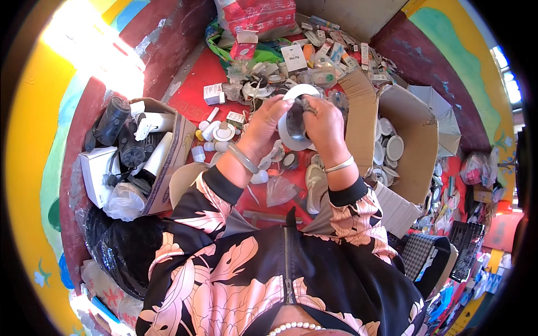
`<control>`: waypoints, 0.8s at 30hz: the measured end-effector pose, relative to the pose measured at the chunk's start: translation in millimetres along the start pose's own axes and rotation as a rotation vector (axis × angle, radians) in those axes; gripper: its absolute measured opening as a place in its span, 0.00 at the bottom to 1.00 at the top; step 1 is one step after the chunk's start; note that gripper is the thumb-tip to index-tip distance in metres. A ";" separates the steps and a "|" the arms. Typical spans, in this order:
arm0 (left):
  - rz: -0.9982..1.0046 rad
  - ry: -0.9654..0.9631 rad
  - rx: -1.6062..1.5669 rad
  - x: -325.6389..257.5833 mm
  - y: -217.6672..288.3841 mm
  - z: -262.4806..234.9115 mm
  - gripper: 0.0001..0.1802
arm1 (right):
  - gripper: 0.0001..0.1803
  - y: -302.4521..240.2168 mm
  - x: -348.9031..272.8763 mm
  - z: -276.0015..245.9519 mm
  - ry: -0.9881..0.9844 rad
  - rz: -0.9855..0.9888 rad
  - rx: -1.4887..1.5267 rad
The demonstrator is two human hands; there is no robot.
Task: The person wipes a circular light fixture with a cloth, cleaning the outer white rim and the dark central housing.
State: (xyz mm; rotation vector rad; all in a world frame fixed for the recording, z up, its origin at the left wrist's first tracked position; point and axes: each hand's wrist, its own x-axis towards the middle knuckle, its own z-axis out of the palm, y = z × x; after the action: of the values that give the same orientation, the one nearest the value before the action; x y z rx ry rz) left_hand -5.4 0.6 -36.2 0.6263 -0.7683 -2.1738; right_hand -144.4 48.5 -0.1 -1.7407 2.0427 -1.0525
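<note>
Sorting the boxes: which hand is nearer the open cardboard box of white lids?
Right. The right hand is just left of the cardboard box; the left hand is farther left.

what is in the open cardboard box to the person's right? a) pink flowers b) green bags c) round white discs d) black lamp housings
c: the cardboard box on the right holds a pile of round white discs, while both the left hand and the right hand hold a round white ring up in front of it.
</note>
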 end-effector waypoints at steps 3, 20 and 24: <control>0.133 0.055 0.034 3.9 -13.8 5.1 0.23 | 0.18 -3.6 1.4 -2.4 -0.047 0.439 0.855; 0.069 -0.078 -0.131 -5.8 27.8 8.6 0.29 | 0.13 -2.8 9.0 -48.1 -0.679 -0.161 0.421; 0.068 -0.031 -0.242 0.2 32.5 2.6 0.30 | 0.15 18.3 8.0 -99.8 -0.698 0.193 0.272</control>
State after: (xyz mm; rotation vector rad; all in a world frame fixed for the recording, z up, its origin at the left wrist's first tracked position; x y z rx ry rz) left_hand 8.2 -16.7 -12.2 0.4375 -0.5233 -2.1749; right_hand -221.5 76.8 60.1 -1.4553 1.5057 -0.5208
